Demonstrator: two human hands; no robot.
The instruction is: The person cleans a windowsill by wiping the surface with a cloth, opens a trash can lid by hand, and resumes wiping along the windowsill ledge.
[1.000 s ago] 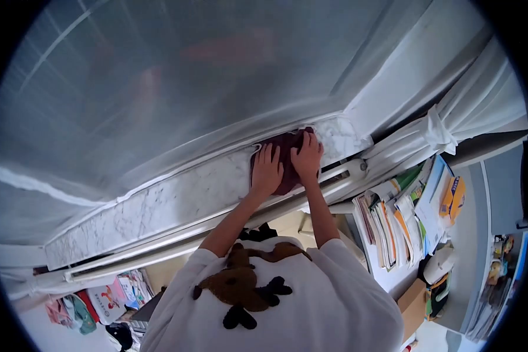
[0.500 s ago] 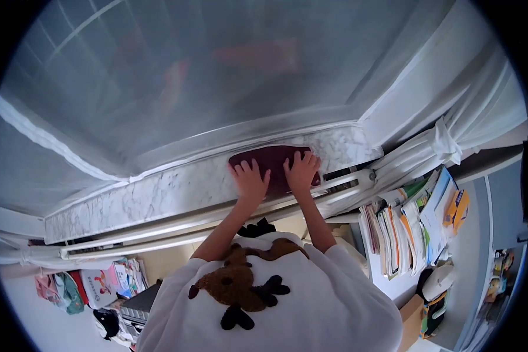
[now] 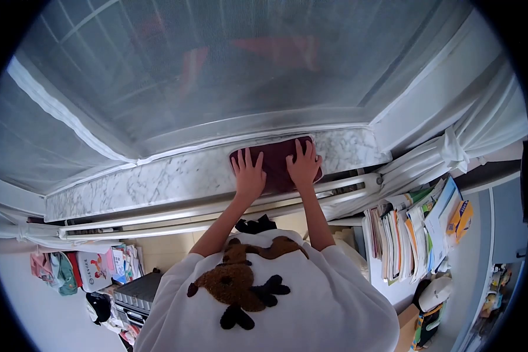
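Observation:
A dark maroon cloth (image 3: 277, 164) lies flat on the white marble windowsill (image 3: 176, 176), close under the window frame. My left hand (image 3: 250, 176) rests palm down on the cloth's left part, fingers spread. On the right part lies my right hand (image 3: 303, 166), its fingers also apart and pointing toward the window. Both hands press on the cloth rather than gripping it. The front edge of the cloth reaches the sill's near side, partly hidden by my wrists.
White rails of a radiator (image 3: 205, 220) run along the sill's front. A mesh-covered window (image 3: 246, 76) rises behind. At right hang a knotted white curtain (image 3: 453, 149) and upright books and papers (image 3: 402, 240). A dark case (image 3: 138, 293) stands lower left.
The view has shifted a little. My right hand has moved slightly toward the window on the cloth, and the cloth sits nearer the window frame at its right end.

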